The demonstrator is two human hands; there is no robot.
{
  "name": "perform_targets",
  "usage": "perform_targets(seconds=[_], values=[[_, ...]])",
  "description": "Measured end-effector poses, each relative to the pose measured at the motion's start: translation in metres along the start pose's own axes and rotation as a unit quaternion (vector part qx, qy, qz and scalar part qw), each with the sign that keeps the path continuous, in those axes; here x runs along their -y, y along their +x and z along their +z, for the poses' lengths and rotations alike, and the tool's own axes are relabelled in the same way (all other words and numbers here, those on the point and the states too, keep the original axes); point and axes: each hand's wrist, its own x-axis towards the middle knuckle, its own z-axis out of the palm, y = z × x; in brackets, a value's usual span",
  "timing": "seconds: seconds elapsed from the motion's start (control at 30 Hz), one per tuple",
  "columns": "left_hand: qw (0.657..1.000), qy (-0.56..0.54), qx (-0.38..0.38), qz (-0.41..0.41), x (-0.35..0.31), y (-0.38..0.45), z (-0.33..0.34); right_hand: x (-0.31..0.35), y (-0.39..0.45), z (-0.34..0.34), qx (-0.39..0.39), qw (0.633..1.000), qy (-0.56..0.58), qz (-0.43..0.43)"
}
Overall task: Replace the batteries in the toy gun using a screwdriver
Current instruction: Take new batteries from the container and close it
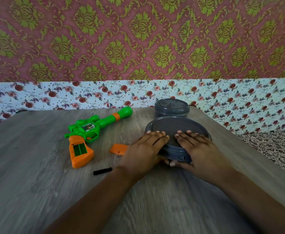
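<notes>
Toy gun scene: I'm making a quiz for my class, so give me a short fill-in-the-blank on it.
1. The toy gun lies with its battery slot ___.
2. Both hands rest on the lid of the nearer grey ___.
3. The orange cover lies ___ the gun.
4. The black screwdriver lies on the ___.

Missing: open; tub; beside; table

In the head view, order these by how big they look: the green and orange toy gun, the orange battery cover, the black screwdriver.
Largest to smallest:
1. Green and orange toy gun
2. Orange battery cover; the left hand hides part
3. Black screwdriver, thin; close to the cover
</notes>
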Motion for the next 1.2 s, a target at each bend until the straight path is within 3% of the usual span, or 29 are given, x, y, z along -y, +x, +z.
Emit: perform_targets(seconds=[0.1,0.23,0.3,0.4,0.5,0.57,0.67,0.8,1.03,1.13,1.2], values=[[0.997,-0.066,0.03,-0.024,-0.003,0.0,-0.006,0.001,-0.001,-0.004,-0.003,0.999,0.021,-0.031],[0.976,-0.187,0.091,-0.066,0.001,0.006,-0.015,-0.004,0.002,-0.035,0.085,0.989,0.115,-0.045],[0.961,-0.252,0.068,-0.094,0.001,0.016,-0.025,-0.016,0.015,-0.046,0.053,0.975,0.218,-0.007],[0.937,-0.258,0.004,-0.236,0.009,0.043,-0.024,-0.038,0.052,-0.031,-0.03,0.974,0.203,0.092],[0.867,-0.274,0.059,-0.413,0.019,0.074,-0.013,-0.05,0.084,-0.004,-0.017,0.963,0.174,0.206],[0.814,-0.307,0.088,-0.485,0.024,0.084,-0.001,-0.051,0.094,0.004,0.059,0.953,0.151,0.254],[0.765,-0.359,0.11,-0.523,0.031,0.088,0.02,-0.048,0.097,0.002,0.138,0.944,0.165,0.249],[0.696,-0.445,0.081,-0.557,0.039,0.09,0.034,-0.056,0.102,0.003,0.147,0.935,0.194,0.258],[0.708,-0.41,0.056,-0.572,0.035,0.091,0.039,-0.073,0.106,0.024,0.11,0.935,0.187,0.281],[0.732,-0.373,0.061,-0.567,0.032,0.088,0.036,-0.073,0.101,0.023,0.06,0.933,0.196,0.297],[0.727,-0.385,0.071,-0.564,0.032,0.087,0.029,-0.071,0.097,0.017,0.02,0.934,0.204,0.292]])
